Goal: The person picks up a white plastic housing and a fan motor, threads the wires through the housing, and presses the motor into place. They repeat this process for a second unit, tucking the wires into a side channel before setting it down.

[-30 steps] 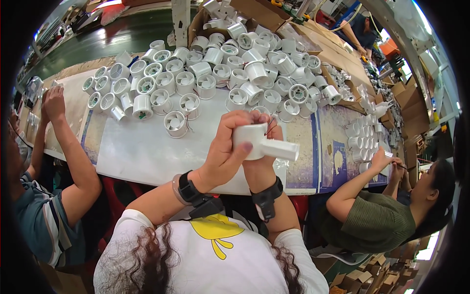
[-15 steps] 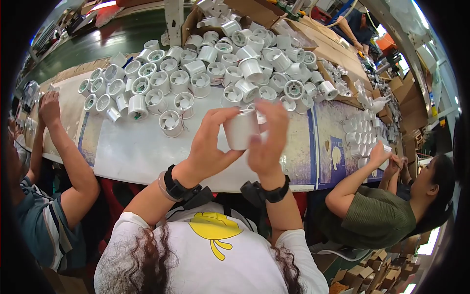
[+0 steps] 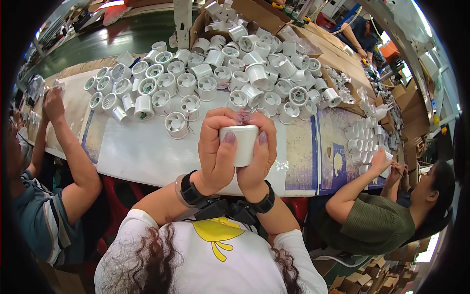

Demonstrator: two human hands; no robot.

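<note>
A white cylindrical fan housing (image 3: 244, 147) is held up over the near part of the table, its smooth side facing me. My left hand (image 3: 214, 149) wraps its left side, thumb pressed on the wall. From the right, my right hand (image 3: 260, 152) grips it the same way, with its thumb on the wall too. The fingertips of both hands meet at the housing's far upper edge, so what they touch there is hidden. Beyond my hands stands a small white fan unit (image 3: 176, 124) with blades showing, nearest among a large heap of similar units (image 3: 215, 73).
A cardboard box (image 3: 259, 14) spills more white housings at the back. White cups (image 3: 360, 142) stand in rows at the right. One co-worker's hand (image 3: 54, 104) works at the left, another's hand (image 3: 381, 161) at the right. A white sheet (image 3: 142, 157) covers the tabletop before me.
My right hand has come in from a blurred, looser pose and closed on the housing. Both hands now clasp it, turned more upright and slightly lower. The view has shifted a little.
</note>
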